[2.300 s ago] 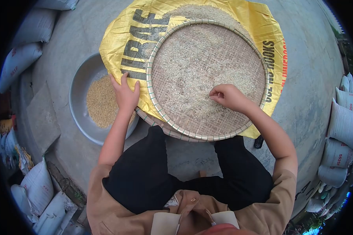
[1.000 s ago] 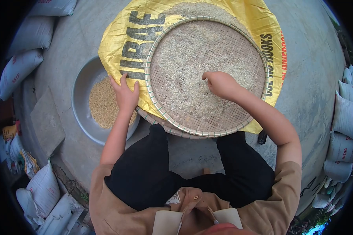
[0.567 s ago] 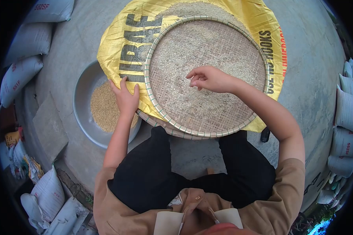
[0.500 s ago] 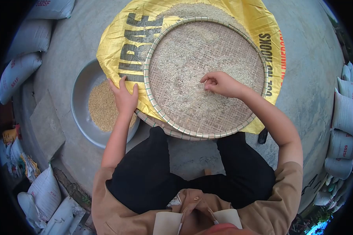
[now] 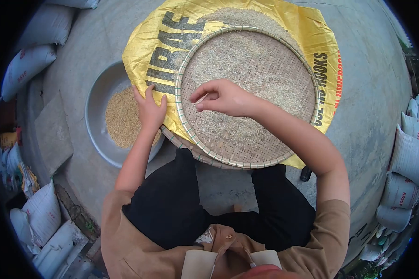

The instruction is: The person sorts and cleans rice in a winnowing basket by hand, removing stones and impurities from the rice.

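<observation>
Hovering over the left side of the round woven tray [image 5: 264, 149], the right hand [image 5: 226, 98] curls, thumb and forefinger slightly apart; any grain between them is too small to tell. The left hand [image 5: 151, 110] spreads its fingers on the lower left edge of the crinkled yellow sack [image 5: 142, 56]. Pale, speckled grain [image 5: 239, 60] lies scattered inside the tray's bound rim.

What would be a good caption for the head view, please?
Right hand above grain on a round tray; left hand on a yellow sack.
</observation>
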The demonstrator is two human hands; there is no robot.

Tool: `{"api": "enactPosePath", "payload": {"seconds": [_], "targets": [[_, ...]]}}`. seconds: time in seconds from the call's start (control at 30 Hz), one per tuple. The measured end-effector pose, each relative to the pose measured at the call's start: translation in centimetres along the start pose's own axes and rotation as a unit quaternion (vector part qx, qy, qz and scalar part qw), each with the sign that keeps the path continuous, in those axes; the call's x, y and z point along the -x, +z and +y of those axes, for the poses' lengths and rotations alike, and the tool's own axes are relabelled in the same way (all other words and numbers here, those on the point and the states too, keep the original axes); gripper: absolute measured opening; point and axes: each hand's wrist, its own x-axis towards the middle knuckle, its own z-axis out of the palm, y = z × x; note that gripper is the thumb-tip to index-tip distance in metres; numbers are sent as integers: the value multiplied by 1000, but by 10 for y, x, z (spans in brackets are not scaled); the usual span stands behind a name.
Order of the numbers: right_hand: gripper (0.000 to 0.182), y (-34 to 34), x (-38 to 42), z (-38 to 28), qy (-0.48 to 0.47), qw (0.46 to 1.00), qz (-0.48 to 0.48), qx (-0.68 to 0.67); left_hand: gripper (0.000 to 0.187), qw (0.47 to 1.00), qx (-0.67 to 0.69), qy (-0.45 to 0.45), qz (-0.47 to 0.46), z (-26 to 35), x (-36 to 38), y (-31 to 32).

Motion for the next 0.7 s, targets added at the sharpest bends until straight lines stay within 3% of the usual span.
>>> {"api": "enactPosePath", "payload": {"seconds": [0.07,0.1,0.17,0.3,0.4,0.47,0.6,0.7], "targets": [[44,21,-7,-35,-85,972,-143,-168,53,1000,-7,2,-4,1,-2,1],[44,19,-8,-37,-87,971,-144,-171,53,1000,2,-2,-2,0,-1,2],[50,2,-1,-36,-65,984,-98,132,54,1000,19,-2,-1,1,-1,1],[49,-45,46,32,32,996,85,8,54,1000,30,8,-2,-1,-1,1],[43,-72,94,51,122,977,166,59,51,999,34,2,-5,1,-1,0],[35,-80,122,62,131,935,223,244,54,999,32,0,-5,0,-1,0],[24,-67,155,68,142,898,227,348,52,1000,28,14,1,-2,-1,1],[16,-59,166,80,95,891,173,409,52,999,35,11,-2,-1,-1,1]]}}
